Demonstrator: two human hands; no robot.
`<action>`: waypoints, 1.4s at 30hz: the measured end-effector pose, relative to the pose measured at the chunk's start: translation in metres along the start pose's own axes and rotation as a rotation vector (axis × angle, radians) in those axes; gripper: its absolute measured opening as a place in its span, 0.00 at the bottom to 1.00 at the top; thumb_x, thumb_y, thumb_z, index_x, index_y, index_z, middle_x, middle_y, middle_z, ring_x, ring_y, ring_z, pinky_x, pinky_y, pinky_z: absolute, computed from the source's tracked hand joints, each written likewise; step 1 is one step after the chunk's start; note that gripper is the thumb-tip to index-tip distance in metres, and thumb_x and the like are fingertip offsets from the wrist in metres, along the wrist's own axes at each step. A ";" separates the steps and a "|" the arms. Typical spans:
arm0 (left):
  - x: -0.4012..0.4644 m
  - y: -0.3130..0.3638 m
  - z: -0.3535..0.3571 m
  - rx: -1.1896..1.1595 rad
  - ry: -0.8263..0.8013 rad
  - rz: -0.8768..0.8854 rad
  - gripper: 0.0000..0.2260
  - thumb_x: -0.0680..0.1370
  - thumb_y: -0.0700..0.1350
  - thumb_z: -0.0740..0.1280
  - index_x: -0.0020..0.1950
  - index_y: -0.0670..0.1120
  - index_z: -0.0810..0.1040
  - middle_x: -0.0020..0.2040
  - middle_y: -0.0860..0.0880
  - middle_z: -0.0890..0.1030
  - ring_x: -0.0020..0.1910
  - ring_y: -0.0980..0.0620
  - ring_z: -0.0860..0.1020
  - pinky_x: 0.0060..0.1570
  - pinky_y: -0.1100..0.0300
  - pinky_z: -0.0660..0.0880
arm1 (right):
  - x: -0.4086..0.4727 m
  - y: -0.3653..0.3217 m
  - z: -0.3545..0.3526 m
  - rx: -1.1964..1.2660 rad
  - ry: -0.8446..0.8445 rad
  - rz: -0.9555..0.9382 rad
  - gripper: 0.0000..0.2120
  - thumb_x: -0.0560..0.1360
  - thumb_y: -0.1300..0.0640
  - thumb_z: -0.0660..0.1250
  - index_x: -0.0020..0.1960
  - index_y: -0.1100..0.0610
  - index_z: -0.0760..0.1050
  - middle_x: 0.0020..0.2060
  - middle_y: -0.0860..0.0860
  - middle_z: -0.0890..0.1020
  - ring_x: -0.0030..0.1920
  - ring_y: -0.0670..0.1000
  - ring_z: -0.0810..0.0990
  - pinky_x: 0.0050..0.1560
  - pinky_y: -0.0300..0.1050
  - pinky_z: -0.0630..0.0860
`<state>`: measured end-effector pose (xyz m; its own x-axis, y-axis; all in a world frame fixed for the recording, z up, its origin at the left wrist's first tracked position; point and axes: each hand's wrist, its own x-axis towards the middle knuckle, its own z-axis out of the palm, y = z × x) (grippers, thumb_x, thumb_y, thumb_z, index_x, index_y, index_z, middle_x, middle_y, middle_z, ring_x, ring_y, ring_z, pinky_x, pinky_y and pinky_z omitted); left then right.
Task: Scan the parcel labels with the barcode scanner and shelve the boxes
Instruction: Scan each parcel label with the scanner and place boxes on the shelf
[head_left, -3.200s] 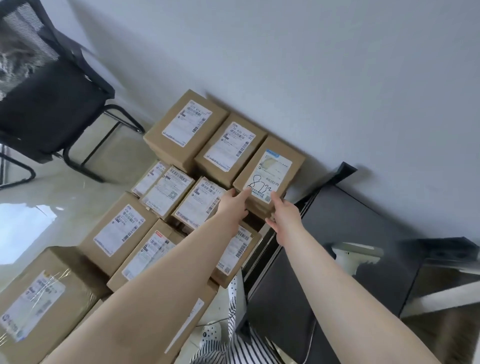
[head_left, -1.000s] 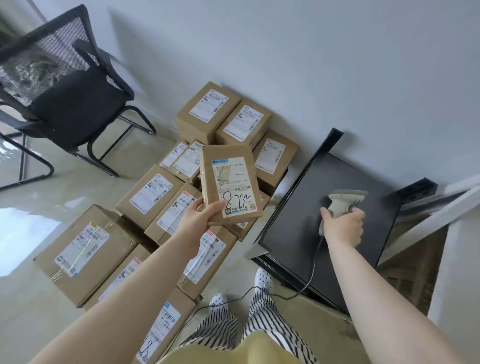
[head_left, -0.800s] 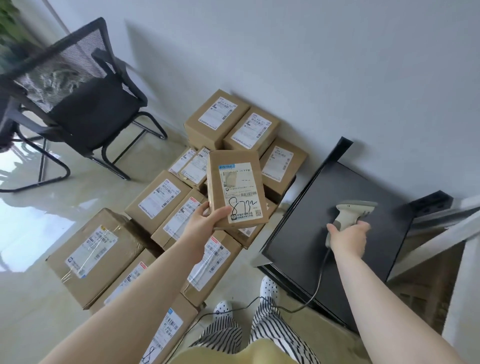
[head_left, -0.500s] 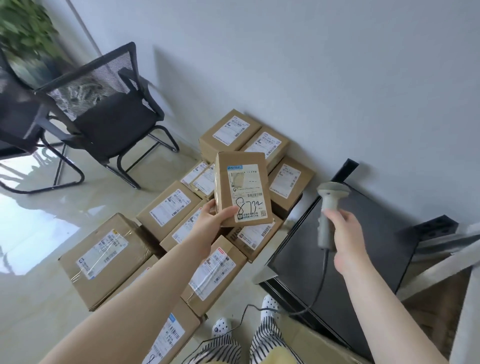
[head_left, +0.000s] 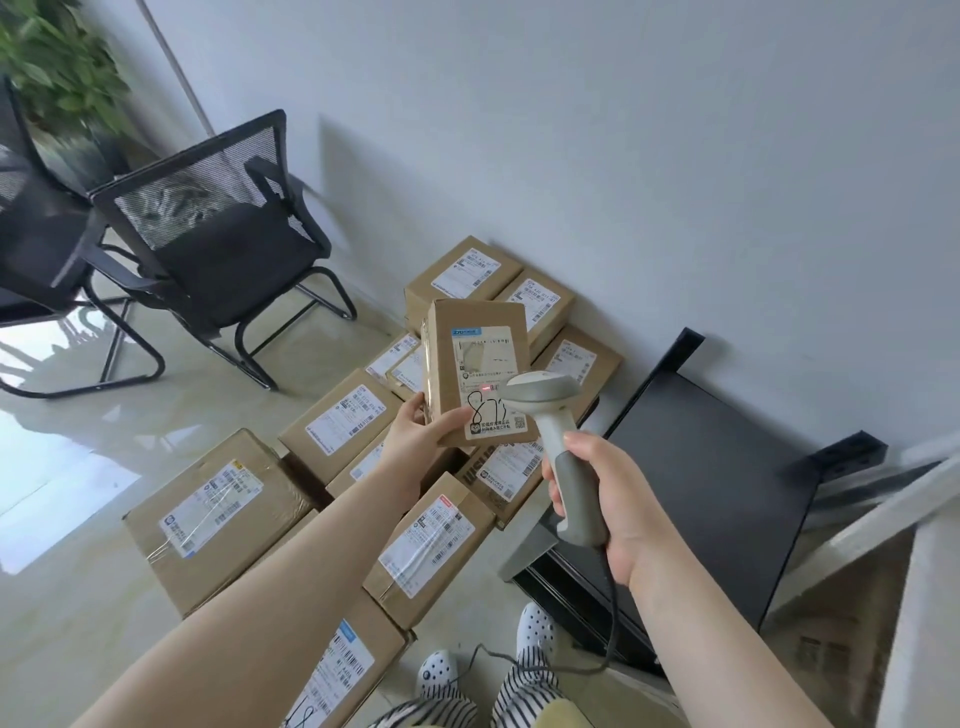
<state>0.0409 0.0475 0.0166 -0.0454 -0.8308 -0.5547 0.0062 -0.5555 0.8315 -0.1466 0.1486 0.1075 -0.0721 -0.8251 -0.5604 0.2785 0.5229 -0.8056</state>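
I see my left hand (head_left: 415, 436) holding up a brown box (head_left: 478, 371) over the box pile (head_left: 332, 431), my right hand (head_left: 608, 499) gripping the scanner (head_left: 545, 410), red dot on the label (head_left: 488, 382)

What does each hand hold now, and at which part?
The left hand holds a small parcel by its lower left corner. The right hand grips the barcode scanner around its handle.

stacked boxes (head_left: 343, 421) crowd floor beside clear shelf (head_left: 711, 467).
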 end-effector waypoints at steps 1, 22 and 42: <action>-0.001 -0.001 -0.001 -0.006 -0.003 -0.003 0.37 0.75 0.49 0.76 0.80 0.50 0.63 0.64 0.47 0.82 0.54 0.53 0.84 0.43 0.64 0.74 | -0.001 0.001 0.002 -0.019 0.014 -0.002 0.12 0.76 0.50 0.66 0.46 0.60 0.73 0.33 0.51 0.78 0.30 0.47 0.73 0.32 0.41 0.72; -0.017 -0.019 -0.004 0.010 -0.085 -0.022 0.52 0.58 0.58 0.82 0.79 0.51 0.64 0.61 0.47 0.84 0.52 0.50 0.86 0.62 0.50 0.79 | -0.006 0.004 0.025 0.204 0.018 -0.042 0.20 0.67 0.47 0.67 0.52 0.60 0.78 0.38 0.54 0.80 0.33 0.48 0.75 0.35 0.40 0.75; -0.016 -0.017 0.020 0.016 -0.108 -0.006 0.50 0.59 0.58 0.81 0.78 0.49 0.65 0.56 0.47 0.86 0.53 0.47 0.86 0.64 0.44 0.78 | -0.007 0.005 0.003 0.237 0.038 -0.045 0.18 0.75 0.49 0.68 0.56 0.62 0.77 0.41 0.55 0.79 0.33 0.48 0.75 0.35 0.43 0.71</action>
<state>0.0213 0.0710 0.0114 -0.1525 -0.8182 -0.5543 -0.0108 -0.5594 0.8288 -0.1416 0.1560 0.1083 -0.1245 -0.8351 -0.5358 0.4911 0.4174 -0.7646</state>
